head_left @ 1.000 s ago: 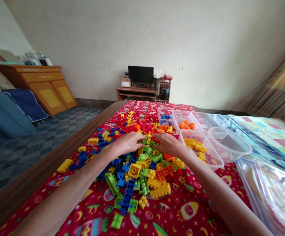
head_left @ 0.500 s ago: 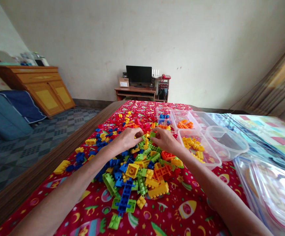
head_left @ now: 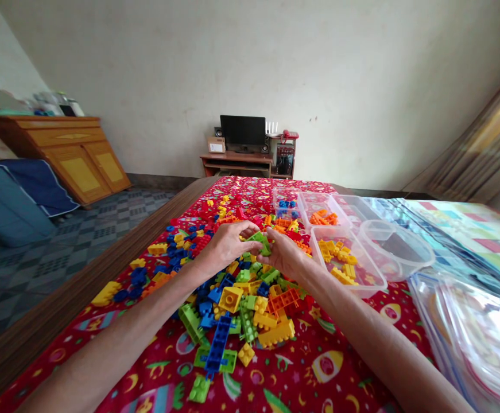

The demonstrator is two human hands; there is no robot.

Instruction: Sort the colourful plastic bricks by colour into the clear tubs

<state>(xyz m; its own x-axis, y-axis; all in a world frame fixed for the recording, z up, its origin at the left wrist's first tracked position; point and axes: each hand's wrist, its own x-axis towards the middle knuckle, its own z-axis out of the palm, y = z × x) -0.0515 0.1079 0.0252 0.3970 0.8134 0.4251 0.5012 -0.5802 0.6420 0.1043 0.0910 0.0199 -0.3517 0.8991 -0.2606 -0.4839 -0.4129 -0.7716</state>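
Over the far part of a heap of toy building blocks [head_left: 250,287], my two hands meet around light green building blocks [head_left: 262,243]. My left hand [head_left: 231,244] pinches the green piece from the left with thumb and fingers. From the right, my right hand [head_left: 285,253] closes on the green blocks too, its fingertips partly hidden. Whether the green is one block or two joined ones I cannot tell. Yellow, blue, green and orange blocks lie loose just below the hands. A long blue block [head_left: 219,344] sticks out at the heap's near side.
Right of the heap, clear plastic bins hold sorted blocks: yellow blocks [head_left: 340,258], orange blocks [head_left: 324,217] and blue blocks [head_left: 287,205]. A round clear container [head_left: 398,249] and stacked clear lids [head_left: 477,338] stand farther right. A red patterned cloth [head_left: 295,378] covers the table.
My hands have come together; before, they were apart, each with a green block at its fingertips. The green blocks now meet between them, slightly raised.
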